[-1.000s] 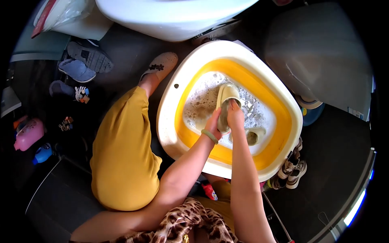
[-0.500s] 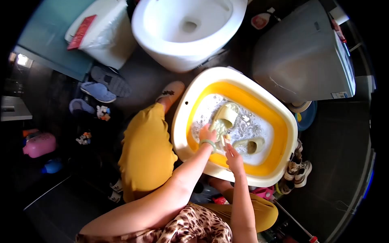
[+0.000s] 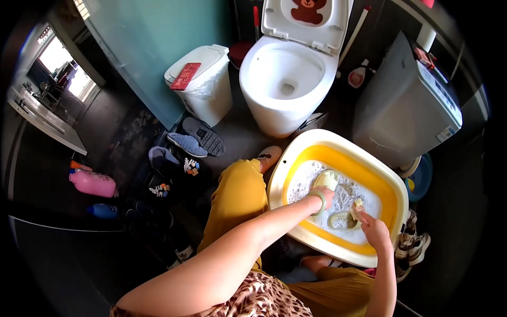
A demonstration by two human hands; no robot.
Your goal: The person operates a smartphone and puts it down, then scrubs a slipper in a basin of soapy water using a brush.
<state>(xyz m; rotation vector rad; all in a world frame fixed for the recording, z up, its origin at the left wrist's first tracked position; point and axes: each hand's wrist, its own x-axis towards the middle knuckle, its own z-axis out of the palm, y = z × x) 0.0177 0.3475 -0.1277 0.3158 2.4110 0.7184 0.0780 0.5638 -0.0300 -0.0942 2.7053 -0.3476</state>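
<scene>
A white basin with a yellow inner wall [image 3: 327,153] holds foamy water. In it is a pale green slipper [image 3: 326,179], its rounded end pointing away from me. My left hand [image 3: 326,196], with a green bangle at the wrist, is closed on this slipper's near end; the fingers are partly hidden. A second pale green slipper [image 3: 342,221] lies in the suds nearer to me. To its right, my right hand [image 3: 374,230] grips a small brush [image 3: 358,204], its pale bristled head up over the water, apart from the first slipper.
Beyond the basin stand a toilet [image 3: 285,74] with its lid up and a lined bin [image 3: 206,87]. A grey washing machine [image 3: 385,111] is at the right, with shoes [image 3: 419,248] below. Blue slippers [image 3: 187,144] and a pink bottle [image 3: 94,183] lie at left.
My right hand has moved the brush rightward, away from the first slipper. The left hand stays on that slipper. The view has tilted up, showing more of the toilet and a doorway at left.
</scene>
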